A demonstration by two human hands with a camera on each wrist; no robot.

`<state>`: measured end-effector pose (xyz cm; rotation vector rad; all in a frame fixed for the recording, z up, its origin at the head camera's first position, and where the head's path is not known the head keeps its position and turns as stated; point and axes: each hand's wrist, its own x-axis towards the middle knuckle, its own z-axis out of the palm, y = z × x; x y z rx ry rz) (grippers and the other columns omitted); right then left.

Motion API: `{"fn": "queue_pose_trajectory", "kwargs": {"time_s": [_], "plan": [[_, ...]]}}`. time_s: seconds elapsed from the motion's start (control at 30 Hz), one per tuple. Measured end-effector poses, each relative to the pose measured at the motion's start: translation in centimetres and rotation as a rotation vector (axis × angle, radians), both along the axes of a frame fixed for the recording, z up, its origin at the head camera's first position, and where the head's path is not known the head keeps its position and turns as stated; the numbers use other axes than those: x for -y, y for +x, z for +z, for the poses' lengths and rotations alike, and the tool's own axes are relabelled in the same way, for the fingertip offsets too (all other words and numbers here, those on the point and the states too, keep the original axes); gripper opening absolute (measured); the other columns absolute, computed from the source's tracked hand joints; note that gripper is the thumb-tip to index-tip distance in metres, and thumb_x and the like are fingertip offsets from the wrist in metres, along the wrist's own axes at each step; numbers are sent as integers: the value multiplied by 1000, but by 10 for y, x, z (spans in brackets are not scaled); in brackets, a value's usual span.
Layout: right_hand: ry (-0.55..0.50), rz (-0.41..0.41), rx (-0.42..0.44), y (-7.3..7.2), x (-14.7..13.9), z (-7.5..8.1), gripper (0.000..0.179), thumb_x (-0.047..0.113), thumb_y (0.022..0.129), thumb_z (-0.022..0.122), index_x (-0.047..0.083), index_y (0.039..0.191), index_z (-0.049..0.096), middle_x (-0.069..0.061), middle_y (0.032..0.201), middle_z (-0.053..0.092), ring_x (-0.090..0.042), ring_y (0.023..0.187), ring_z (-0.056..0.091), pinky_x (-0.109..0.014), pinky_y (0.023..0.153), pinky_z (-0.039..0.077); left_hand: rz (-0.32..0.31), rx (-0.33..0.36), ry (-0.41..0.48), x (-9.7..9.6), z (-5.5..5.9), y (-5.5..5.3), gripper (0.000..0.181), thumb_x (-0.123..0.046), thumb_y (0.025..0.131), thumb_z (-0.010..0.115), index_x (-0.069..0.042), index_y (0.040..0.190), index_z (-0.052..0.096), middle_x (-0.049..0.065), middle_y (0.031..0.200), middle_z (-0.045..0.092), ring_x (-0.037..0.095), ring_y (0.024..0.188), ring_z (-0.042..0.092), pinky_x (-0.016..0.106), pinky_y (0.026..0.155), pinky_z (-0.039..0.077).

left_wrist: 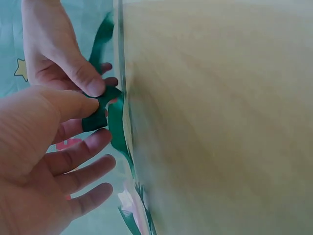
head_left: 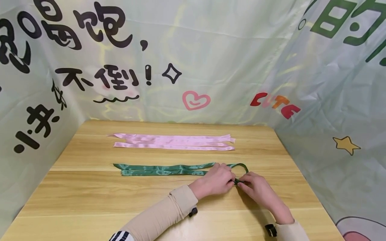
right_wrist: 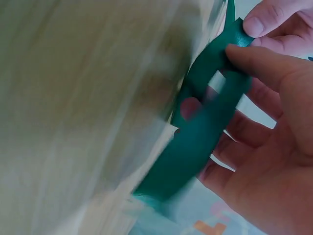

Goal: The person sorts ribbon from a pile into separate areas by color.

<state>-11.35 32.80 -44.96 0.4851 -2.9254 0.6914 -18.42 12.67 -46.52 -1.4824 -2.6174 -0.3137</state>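
Observation:
Dark green satin ribbons [head_left: 163,170] lie lengthwise across the table, and the right end of one curves up into a loop. My left hand [head_left: 215,180] pinches that green ribbon [left_wrist: 117,125] between thumb and index finger, its other fingers spread apart in the left wrist view. Close beside it, my right hand [head_left: 260,190] also pinches the ribbon [right_wrist: 195,137] with thumb and fingertips. In the right wrist view the ribbon folds over near the thumb, and a length hangs down past the fingers. Whether a knot is there I cannot tell.
Several pink ribbons [head_left: 172,142] lie side by side farther back on the wooden table [head_left: 90,197]. A printed cloth [head_left: 226,60] with lettering, a heart and a star walls in the back and both sides.

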Motion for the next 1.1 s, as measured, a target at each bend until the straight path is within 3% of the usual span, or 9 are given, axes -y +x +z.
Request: {"fn": "queue_pose_trajectory", "kwargs": {"time_s": [0.27,0.43,0.57,0.73,0.9,1.0,1.1], "plan": [[2,-83,-41,0,0,4,8,8,99,72,10,101,79,1,96,74,-18,90,71,-32,76,57,10,25,30,6,2,-2,18,-35,104,65,-27,92,77,-12,90,68,10,88,59,26,78,43],[-5,-96,-91,0,-3,5,7,7,98,71,7,100,78,-1,96,76,-19,88,72,-35,74,57,13,0,62,8,4,-2,42,-42,105,63,-28,66,57,-12,71,52,10,73,49,25,69,32],[-29,-105,-103,1,-4,6,8,8,98,72,7,102,79,-3,98,77,-21,90,73,-35,75,58,39,-34,86,9,6,-4,50,-36,104,63,-26,59,44,-12,63,44,9,67,47,25,66,30],[-60,-116,-103,1,-4,9,9,8,99,72,7,103,80,-4,98,78,-15,86,70,-31,71,57,57,-31,167,10,8,-6,42,-27,98,69,-25,62,47,-14,57,44,4,59,44,21,62,27],[-58,-119,-124,0,-3,11,8,9,98,73,7,102,80,-4,97,78,-14,85,70,-36,73,59,46,5,224,14,10,-7,28,-15,90,74,-21,75,51,-14,59,41,2,56,37,19,62,27],[-55,-120,-130,0,-3,11,9,9,98,73,7,102,80,-3,98,79,-18,87,72,-36,73,59,45,29,241,16,10,-7,17,-13,89,74,-16,87,58,-12,60,43,2,55,38,21,65,33],[-57,-120,-137,-1,-3,12,8,9,98,73,9,102,80,-2,97,79,-16,87,72,-33,73,58,61,31,250,21,11,-7,10,-13,91,72,-14,99,66,-11,62,56,1,55,45,24,70,44]]}}
